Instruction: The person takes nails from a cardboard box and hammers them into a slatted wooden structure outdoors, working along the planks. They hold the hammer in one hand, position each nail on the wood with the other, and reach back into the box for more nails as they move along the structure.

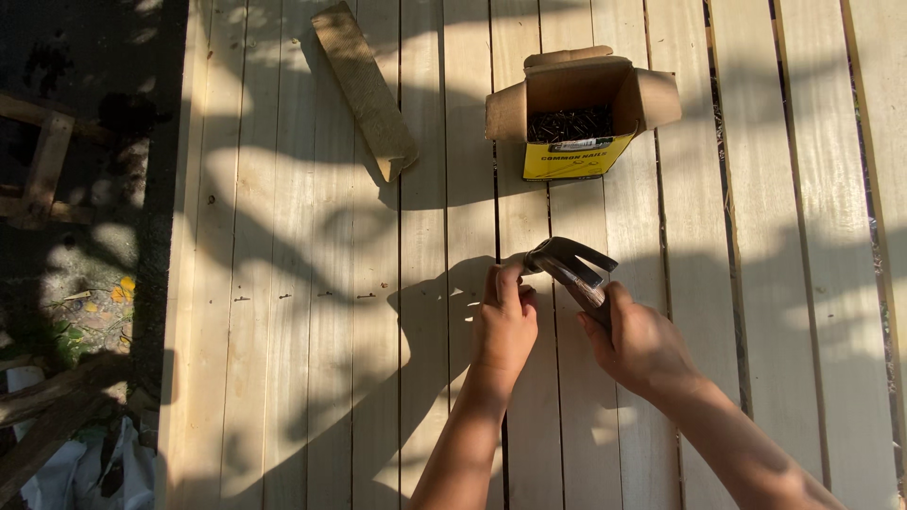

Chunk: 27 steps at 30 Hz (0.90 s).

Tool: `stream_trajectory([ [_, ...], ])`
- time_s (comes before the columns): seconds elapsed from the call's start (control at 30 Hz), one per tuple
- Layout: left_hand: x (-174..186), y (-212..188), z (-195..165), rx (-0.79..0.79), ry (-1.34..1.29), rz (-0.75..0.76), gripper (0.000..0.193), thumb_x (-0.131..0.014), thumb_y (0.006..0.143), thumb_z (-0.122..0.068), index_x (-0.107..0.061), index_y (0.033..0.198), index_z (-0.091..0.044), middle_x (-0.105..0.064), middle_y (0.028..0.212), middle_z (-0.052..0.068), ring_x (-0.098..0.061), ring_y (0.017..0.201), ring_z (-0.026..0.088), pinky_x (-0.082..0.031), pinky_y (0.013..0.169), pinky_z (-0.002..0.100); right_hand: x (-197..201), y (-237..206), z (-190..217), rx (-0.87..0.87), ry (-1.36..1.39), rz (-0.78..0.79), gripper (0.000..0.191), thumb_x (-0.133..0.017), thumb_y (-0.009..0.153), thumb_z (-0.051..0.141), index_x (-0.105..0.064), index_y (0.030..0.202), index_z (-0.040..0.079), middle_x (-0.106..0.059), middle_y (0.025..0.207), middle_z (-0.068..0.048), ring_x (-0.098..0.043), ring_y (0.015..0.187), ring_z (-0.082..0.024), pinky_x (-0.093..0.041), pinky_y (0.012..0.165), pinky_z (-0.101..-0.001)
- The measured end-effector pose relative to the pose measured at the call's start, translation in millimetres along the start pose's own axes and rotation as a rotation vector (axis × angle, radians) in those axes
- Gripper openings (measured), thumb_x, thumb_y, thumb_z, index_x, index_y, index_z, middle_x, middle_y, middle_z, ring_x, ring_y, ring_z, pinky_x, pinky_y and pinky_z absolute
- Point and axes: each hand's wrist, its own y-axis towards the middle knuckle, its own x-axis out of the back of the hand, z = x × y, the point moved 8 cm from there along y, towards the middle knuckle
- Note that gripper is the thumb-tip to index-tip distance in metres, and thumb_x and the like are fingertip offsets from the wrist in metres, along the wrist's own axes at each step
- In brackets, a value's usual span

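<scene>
Our left hand (504, 319) is pinched shut at the hammer's striking face; what the fingertips hold is too small to tell. Our right hand (641, 342) is clamped on the claw hammer (570, 264) just below its head, above the pale wooden planks (312, 312). Farther off lie a loose board offcut (364, 90) and an open cardboard box of nails (578, 113).

Pale wooden planks (312, 312) run lengthwise away from the viewer, laid side by side with narrow dark gaps between them and small nail heads along them. Warm low sunlight falls across the boards, broken by soft dappled shadows. Left of the plank edge lies dark ground (80, 274) with rough timber scraps (42, 170) and a white sack (94, 472).
</scene>
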Motion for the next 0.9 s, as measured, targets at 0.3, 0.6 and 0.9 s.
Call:
stream_trajectory([
  [0.3,-2,-25,17,-0.086,-0.149,-0.251,0.046,-0.072,0.087,0.011,-0.044,0.119,-0.004,-0.053,0.108,0.013,-0.071,0.083,0.023,-0.062,0.068,0.029,5,-4,6,0.167,0.014,-0.102,0.03,-0.068,0.091,0.027,-0.058,0.107,0.004,-0.07,0.073,-0.02,-0.07,0.066,-0.042,-0.054,0.058,-0.0513],
  [0.6,-6,-24,23,-0.081,-0.198,-0.262,0.043,-0.073,0.09,0.009,-0.042,0.117,-0.003,-0.049,0.113,0.014,-0.072,0.086,0.023,-0.063,0.071,0.029,4,2,4,0.181,0.04,-0.086,0.028,-0.069,0.092,0.028,-0.057,0.102,0.004,-0.069,0.067,-0.017,-0.071,0.057,-0.037,-0.053,0.053,-0.0479],
  [0.9,-10,-23,25,-0.084,-0.202,-0.247,0.043,-0.072,0.09,0.009,-0.042,0.117,-0.004,-0.048,0.11,0.013,-0.068,0.083,0.022,-0.061,0.068,0.028,8,8,-1,0.114,0.013,-0.048,0.029,-0.072,0.091,0.029,-0.058,0.098,0.005,-0.07,0.073,-0.02,-0.069,0.07,-0.042,-0.052,0.062,-0.0509],
])
